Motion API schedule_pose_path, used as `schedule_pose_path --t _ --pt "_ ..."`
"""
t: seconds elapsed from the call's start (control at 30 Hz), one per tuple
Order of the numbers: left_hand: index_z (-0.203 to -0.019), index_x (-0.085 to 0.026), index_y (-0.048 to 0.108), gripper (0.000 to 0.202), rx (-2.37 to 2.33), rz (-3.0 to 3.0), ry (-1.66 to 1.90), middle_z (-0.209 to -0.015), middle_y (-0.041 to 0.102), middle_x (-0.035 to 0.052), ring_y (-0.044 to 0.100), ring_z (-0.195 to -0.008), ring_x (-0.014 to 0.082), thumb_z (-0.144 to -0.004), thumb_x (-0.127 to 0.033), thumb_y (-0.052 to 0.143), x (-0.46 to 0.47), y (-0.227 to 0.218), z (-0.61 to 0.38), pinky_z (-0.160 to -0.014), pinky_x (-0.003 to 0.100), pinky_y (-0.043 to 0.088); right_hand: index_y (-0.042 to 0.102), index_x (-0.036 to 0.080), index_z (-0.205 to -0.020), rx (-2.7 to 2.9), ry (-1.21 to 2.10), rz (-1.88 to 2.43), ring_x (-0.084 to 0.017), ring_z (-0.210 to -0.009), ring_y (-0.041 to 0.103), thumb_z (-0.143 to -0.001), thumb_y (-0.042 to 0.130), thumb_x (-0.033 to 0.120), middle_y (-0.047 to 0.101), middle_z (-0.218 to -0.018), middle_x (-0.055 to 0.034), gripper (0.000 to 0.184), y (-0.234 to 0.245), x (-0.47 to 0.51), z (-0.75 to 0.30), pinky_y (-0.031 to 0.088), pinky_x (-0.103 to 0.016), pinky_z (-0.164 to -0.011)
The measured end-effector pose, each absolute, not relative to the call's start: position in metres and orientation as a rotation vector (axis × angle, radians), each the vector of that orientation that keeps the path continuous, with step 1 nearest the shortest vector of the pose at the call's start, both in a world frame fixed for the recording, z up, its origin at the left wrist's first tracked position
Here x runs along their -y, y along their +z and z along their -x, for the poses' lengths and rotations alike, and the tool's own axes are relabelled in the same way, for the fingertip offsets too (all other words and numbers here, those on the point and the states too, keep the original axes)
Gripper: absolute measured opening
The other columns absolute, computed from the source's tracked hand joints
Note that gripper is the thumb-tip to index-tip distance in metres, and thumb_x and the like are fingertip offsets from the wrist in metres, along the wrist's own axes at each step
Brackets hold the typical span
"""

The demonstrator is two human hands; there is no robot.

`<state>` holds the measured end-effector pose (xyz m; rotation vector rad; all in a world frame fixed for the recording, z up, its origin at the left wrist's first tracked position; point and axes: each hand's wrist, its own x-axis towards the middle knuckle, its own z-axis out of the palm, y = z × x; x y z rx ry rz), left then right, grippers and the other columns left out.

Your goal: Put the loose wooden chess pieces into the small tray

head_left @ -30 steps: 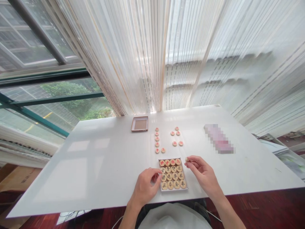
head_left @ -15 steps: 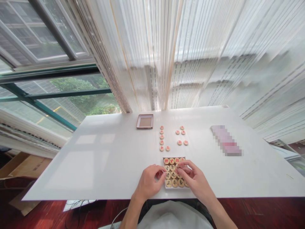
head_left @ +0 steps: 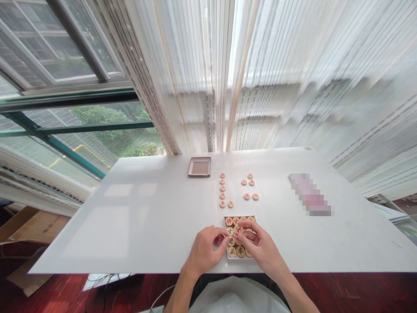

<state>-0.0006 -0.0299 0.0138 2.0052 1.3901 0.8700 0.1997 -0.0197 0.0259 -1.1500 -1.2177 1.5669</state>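
And the right hand (head_left: 262, 247), beyond the box's right edge a second ago, is now over the shallow, square-cornered box (head_left: 235, 259), pinching a round, pale, wood-like piece (head_left: 238, 228), its red character now facing up! The left hand (head_left: 206, 248) curls at the left rim, grip unclear. Smooth black-marked discs (head_left: 232, 252) line the box on the glossy white desk (head_left: 146, 226).
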Motion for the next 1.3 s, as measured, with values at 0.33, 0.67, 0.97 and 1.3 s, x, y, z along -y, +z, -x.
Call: schedule_pose_path --t 0.33,0.67,0.97,1.3 --pt "-0.096 -0.023 0.070 0.014 -1.382 -1.998 0.868 -0.078 0.069 0.0034 0.062 -0.070 0.0174 -0.093 -0.026 0.058 0.029 0.013 0.001 -0.071 0.029 0.052 0.066 0.022 -0.095 1.379 1.289 1.228 -0.023 -0.093 0.071 -0.088 0.068 0.045 0.069 -0.101 -0.0060 0.024 0.033 0.016 -0.217 0.058 -0.034 -0.086" --pt "-0.096 -0.022 0.071 0.017 -1.369 -1.967 0.894 -0.080 0.070 0.0051 0.062 -0.068 0.0169 -0.093 -0.029 0.056 0.029 0.012 0.001 -0.067 0.028 0.054 0.069 0.021 -0.105 1.195 1.082 1.435 -0.028 -0.089 0.074 -0.082 0.073 0.051 0.077 -0.095 -0.0087 0.039 0.030 0.006 -0.254 0.059 -0.040 -0.085" --pt "-0.097 -0.022 0.070 0.017 -1.385 -1.971 0.883 -0.080 0.069 0.0049 0.063 -0.069 0.0175 -0.093 -0.030 0.056 0.029 0.011 0.001 -0.067 0.028 0.053 0.066 0.023 -0.094 1.160 1.199 1.326 -0.027 -0.099 0.072 -0.079 0.077 0.049 0.075 -0.095 -0.0066 0.033 0.026 0.008 -0.244 0.059 -0.035 -0.085" --pt "-0.097 -0.023 0.070 0.015 -1.404 -1.963 0.867 -0.080 0.069 0.0030 0.062 -0.069 0.0170 -0.094 -0.028 0.056 0.028 0.014 -0.001 -0.070 0.030 0.051 0.069 0.023 -0.099 1.512 1.284 1.317 -0.020 -0.076 0.068 -0.092 0.063 0.045 0.071 -0.086 -0.0039 0.024 0.031 0.018 -0.201 0.057 -0.030 -0.069"
